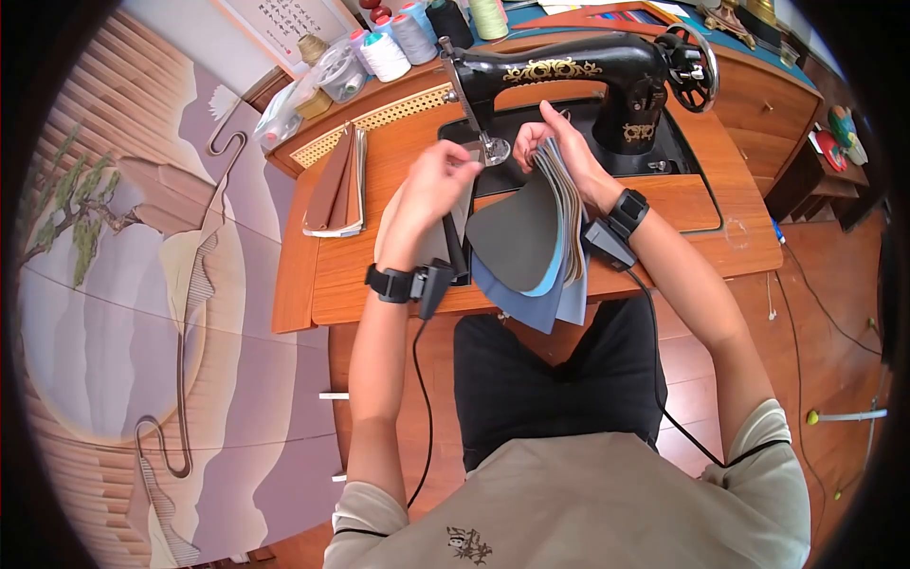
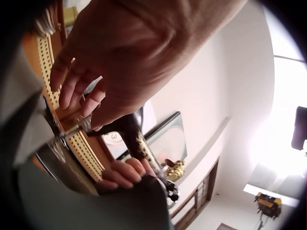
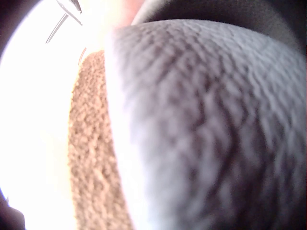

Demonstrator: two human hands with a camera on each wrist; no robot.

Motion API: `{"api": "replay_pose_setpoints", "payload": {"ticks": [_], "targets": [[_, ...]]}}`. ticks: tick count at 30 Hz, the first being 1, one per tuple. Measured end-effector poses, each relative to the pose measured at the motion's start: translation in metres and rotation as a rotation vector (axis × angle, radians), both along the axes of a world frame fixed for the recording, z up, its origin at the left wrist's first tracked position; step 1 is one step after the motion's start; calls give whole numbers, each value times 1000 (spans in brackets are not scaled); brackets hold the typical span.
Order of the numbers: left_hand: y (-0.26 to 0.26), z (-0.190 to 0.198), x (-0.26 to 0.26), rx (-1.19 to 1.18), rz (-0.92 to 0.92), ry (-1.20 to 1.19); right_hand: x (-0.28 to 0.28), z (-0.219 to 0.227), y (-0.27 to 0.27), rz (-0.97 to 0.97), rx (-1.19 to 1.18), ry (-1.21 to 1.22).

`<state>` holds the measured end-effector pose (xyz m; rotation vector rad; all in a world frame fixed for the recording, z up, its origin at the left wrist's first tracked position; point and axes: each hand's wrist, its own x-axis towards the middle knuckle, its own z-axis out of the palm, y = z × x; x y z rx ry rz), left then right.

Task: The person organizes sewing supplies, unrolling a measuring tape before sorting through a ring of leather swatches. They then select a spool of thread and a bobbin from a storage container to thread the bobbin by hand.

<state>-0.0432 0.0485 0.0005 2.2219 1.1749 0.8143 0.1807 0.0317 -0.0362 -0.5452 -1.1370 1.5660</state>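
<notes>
Right hand (image 1: 572,159) grips likely light, pliable swatches (image 1: 517,232) by their bunched end, apparently surest; any hold by left hand (image 1: 436,190) unclear.

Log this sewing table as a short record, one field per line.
Left hand: near the needle end of the black sewing machine; whether its fingers pinch anything cannot be told
Right hand: grips the upper part of a sheaf of sheets
Sheaf colours: dark grey, blues, tan
Sheaf position: lower end hangs past the front edge of the table
Machine: gold decoration, handwheel at the right end
Left side of table: brown swatch bundle
Behind table: thread spools in several colours
</notes>
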Motion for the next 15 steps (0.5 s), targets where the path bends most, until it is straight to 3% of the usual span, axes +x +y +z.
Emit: {"api": "replay_pose_setpoints", "payload": {"ticks": [2,3,6,15], "targets": [[14,8,-24,-2,181,180,0,-1,1,4,7,-6],[22,1,-32,41,225,311,1,-3,2,10,3,-7],[22,-11,-40,12,273,401,1,-2,2,27,12,-8],[24,-6,-43,-66,282,326,-3,5,-5,-17,-34,26]]}}
